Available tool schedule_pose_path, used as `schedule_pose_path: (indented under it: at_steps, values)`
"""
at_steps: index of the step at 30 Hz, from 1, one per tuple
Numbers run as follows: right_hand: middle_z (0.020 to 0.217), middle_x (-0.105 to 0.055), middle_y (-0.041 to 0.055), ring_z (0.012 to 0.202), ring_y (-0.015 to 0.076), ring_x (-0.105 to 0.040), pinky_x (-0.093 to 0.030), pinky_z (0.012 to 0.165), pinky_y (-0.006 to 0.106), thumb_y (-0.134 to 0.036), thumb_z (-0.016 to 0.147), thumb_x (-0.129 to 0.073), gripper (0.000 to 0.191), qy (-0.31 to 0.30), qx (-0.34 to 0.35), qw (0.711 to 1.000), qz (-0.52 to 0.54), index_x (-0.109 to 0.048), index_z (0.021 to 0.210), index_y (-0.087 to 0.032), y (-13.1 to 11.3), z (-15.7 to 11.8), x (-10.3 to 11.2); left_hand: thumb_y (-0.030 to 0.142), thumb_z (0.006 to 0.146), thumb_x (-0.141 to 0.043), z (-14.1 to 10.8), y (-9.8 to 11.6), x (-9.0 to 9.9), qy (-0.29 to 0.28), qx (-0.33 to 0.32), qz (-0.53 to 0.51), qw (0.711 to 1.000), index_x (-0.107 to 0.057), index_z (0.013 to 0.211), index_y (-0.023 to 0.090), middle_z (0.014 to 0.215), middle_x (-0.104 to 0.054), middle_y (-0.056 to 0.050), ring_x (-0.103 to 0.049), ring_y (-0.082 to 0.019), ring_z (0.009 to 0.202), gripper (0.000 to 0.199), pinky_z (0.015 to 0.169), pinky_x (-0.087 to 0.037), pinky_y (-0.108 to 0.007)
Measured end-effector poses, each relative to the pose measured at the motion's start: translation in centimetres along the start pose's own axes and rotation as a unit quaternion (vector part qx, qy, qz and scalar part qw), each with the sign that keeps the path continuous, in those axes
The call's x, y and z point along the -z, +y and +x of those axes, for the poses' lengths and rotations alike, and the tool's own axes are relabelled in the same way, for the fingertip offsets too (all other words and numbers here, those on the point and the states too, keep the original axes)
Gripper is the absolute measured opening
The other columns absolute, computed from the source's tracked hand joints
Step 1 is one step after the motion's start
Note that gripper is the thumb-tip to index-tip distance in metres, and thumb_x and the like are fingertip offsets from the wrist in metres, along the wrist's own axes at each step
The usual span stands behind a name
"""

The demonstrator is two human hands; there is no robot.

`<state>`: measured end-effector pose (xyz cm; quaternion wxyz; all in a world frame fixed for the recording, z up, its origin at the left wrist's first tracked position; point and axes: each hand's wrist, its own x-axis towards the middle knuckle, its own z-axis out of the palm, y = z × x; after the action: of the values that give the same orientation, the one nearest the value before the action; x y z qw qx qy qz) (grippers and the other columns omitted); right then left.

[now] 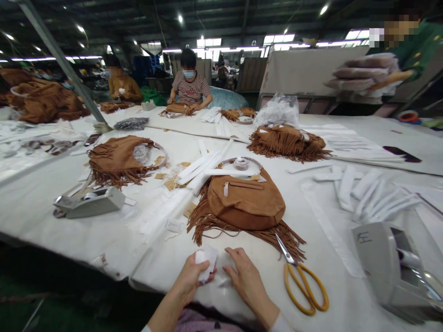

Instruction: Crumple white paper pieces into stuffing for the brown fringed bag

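Note:
Near the table's front edge, my left hand (189, 275) is closed around a small wad of white paper (207, 256), thumb on top. My right hand (246, 277) is beside it with fingers apart, and I see nothing gripped in it. Beyond both hands lies a brown fringed handbag (246, 205) with a zip across its face and its strap looped away from me. A pair of scissors (300, 281) with yellow handles rests right of my right hand, blades pointing toward the bag's fringe.
Tape dispensers stand at left (93, 203) and right (384, 272). White strips (377, 193) lie at the right. More fringed bags (119, 159) are farther back. People work across the table; a person at the far right carries stacked packages (367, 71).

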<state>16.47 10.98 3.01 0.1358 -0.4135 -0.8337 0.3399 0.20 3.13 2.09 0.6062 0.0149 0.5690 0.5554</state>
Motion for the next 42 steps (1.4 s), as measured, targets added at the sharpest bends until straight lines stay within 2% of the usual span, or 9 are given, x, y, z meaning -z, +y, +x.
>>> schedule_pose_path:
  at_steps: [3,8,14,18,25,29,31,37,42]
  values:
    - [0.094,-0.056,0.0032,0.081,0.0188,-0.058,-0.043,0.07,0.029,-0.021,0.078,-0.056,0.013,-0.023,-0.01,0.999,-0.03,-0.062,0.09,-0.024,-0.5,1.1,-0.4,0.009,0.069,-0.065,0.3,1.1,0.5,-0.023,0.028,-0.055,0.998,-0.055,0.103,0.013,0.094,-0.069,-0.011,-0.068,-0.018,0.081,0.036,0.069,-0.056,-0.029]
    - [0.072,-0.057,0.0018,0.069,0.0175,-0.053,-0.04,0.066,0.03,-0.027,0.075,-0.056,0.011,-0.008,-0.058,0.989,0.136,-0.058,0.067,-0.02,0.2,2.2,0.5,0.006,0.065,-0.061,0.5,2.3,1.8,-0.102,0.068,-0.11,0.986,-0.052,0.109,0.013,0.106,-0.067,-0.013,-0.067,-0.022,0.091,0.046,0.078,-0.055,-0.035]
    - [0.056,-0.053,-0.006,0.051,0.0113,-0.045,-0.032,0.051,0.024,-0.047,0.066,-0.072,0.056,-0.07,-0.147,0.915,0.369,-0.061,0.108,-0.012,0.2,2.7,2.1,0.011,0.062,-0.06,-0.2,2.4,-0.5,-0.14,0.071,0.043,0.987,-0.051,0.11,0.019,0.095,-0.068,-0.008,-0.067,-0.019,0.082,0.05,0.07,-0.055,-0.032]
    - [0.056,-0.057,-0.0006,0.054,0.0121,-0.046,-0.033,0.051,0.024,-0.052,0.058,-0.076,0.043,-0.063,-0.169,0.898,0.401,-0.067,0.07,-0.012,0.3,2.8,1.4,0.012,0.06,-0.06,-0.1,2.6,-2.2,-0.177,0.056,0.098,0.978,-0.049,0.111,0.021,0.092,-0.067,-0.005,-0.066,-0.019,0.077,0.053,0.061,-0.053,-0.026]
    - [0.054,-0.054,-0.0019,0.049,0.0101,-0.04,-0.028,0.046,0.023,-0.062,0.067,-0.068,0.049,0.034,-0.219,0.878,0.423,-0.068,0.079,-0.014,2.4,1.7,1.0,0.016,0.067,-0.063,1.6,2.0,-2.4,-0.091,-0.002,0.061,0.994,-0.053,0.104,0.016,0.095,-0.066,-0.006,-0.064,-0.014,0.072,0.039,0.062,-0.054,-0.026]
    - [0.057,-0.055,-0.0026,0.053,0.0111,-0.045,-0.035,0.05,0.023,-0.055,0.057,-0.079,0.049,0.097,-0.251,0.82,0.505,-0.069,0.083,-0.015,2.8,1.2,1.8,0.015,0.073,-0.061,2.1,1.7,-2.5,-0.045,-0.011,0.068,0.997,-0.054,0.1,0.014,0.087,-0.068,-0.007,-0.065,-0.013,0.067,0.028,0.057,-0.051,-0.022]
    - [0.059,-0.057,-0.0023,0.054,0.0109,-0.046,-0.037,0.051,0.023,-0.052,0.055,-0.082,0.049,0.091,-0.258,0.799,0.536,-0.069,0.085,-0.015,3.1,1.1,2.4,0.016,0.076,-0.06,2.2,1.7,-2.5,-0.041,-0.011,0.073,0.996,-0.054,0.1,0.013,0.091,-0.069,-0.009,-0.065,-0.013,0.067,0.025,0.055,-0.05,-0.02]
    - [0.055,-0.055,-0.0031,0.05,0.0092,-0.045,-0.032,0.045,0.02,-0.054,0.056,-0.082,0.05,0.067,-0.277,0.804,0.521,-0.068,0.084,-0.015,4.2,0.4,3.7,0.014,0.077,-0.061,1.7,2.2,-2.4,-0.04,0.002,0.013,0.999,-0.056,0.095,0.01,0.092,-0.07,-0.013,-0.067,-0.014,0.073,0.018,0.067,-0.055,-0.025]
    - [0.058,-0.056,-0.0034,0.053,0.0081,-0.046,-0.034,0.049,0.019,-0.053,0.058,-0.083,0.048,0.078,-0.269,0.792,0.542,-0.068,0.084,-0.015,4.6,-0.1,3.5,0.002,0.068,-0.055,1.6,2.3,-2.2,-0.097,0.028,-0.055,0.993,-0.056,0.099,0.009,0.101,-0.069,-0.016,-0.067,-0.02,0.092,0.031,0.081,-0.054,-0.031]
